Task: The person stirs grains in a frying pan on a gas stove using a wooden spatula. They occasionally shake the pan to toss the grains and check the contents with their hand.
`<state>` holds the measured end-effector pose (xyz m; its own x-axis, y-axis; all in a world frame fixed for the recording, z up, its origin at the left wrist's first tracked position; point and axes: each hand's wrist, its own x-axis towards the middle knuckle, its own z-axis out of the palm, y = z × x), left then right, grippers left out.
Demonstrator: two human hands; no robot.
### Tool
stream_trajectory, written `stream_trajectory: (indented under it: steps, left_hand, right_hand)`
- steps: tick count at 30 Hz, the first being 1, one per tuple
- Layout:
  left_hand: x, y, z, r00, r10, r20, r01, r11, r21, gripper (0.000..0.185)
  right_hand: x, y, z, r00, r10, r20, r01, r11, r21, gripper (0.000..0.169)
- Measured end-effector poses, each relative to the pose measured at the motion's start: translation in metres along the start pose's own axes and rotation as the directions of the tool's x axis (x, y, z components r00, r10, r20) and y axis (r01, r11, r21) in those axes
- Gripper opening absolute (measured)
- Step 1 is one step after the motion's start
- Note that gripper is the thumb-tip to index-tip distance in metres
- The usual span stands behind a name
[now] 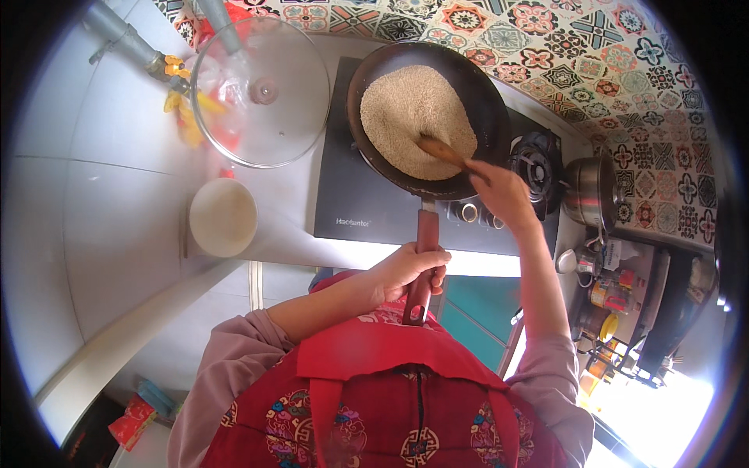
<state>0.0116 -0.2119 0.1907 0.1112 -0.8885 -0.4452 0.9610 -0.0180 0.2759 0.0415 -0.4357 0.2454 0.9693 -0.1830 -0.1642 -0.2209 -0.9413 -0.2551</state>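
Note:
A dark frying pan (pixel 494 111) sits over the left side of a black gas hob (pixel 374 210). Pale tan grains or seeds (pixel 409 99) cover much of its bottom, heaped toward the left. My left hand (pixel 412 269) grips the pan's reddish-brown handle (pixel 429 228), which points toward my body. In my right hand (pixel 503 190) is a wooden spatula or spoon (pixel 445 151); its tip is sunk in the grains, so its full shape is hidden.
Left of the pan is a glass lid (pixel 292 117), with a pale bowl (pixel 223 217) nearer me. A second burner (pixel 535 167) and a steel pot (pixel 585 190) stand right. Several jars (pixel 608 295) line the right counter. Yellow-handled gas valves (pixel 175 67) are at far left.

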Motion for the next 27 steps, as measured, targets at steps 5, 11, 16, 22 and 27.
stream_trajectory:
  steps: [5, 11, 16, 22, 27]
  left_hand:
    - [0.000, -0.002, -0.005, 1.000, 0.003, 0.002, -0.003, 1.000, -0.031, 0.017]
    - [-0.001, 0.000, 0.004, 1.000, -0.021, -0.008, 0.021, 1.000, 0.012, 0.015]
    - [-0.001, 0.000, -0.001, 1.000, 0.003, -0.012, -0.003, 1.000, -0.011, 0.019]
    - [0.002, -0.002, -0.002, 1.000, 0.010, 0.003, -0.010, 0.999, -0.034, 0.018]
    - [0.001, -0.004, -0.004, 1.000, 0.011, 0.007, -0.011, 0.999, -0.039, 0.018]
  right_hand:
    - [-0.003, -0.005, -0.026, 0.986, 0.077, 0.149, -0.077, 0.997, -0.006, 0.031]
    - [0.077, -0.002, 0.015, 0.989, 0.020, -0.143, -0.028, 0.998, -0.048, 0.033]
    - [0.056, 0.013, 0.008, 0.989, 0.072, -0.130, -0.089, 0.988, -0.129, 0.033]
    - [-0.018, 0.002, -0.028, 0.992, 0.078, 0.103, -0.071, 0.995, -0.070, 0.031]
    - [0.013, -0.031, 0.002, 0.991, -0.120, 0.067, 0.115, 0.991, 0.072, 0.028]
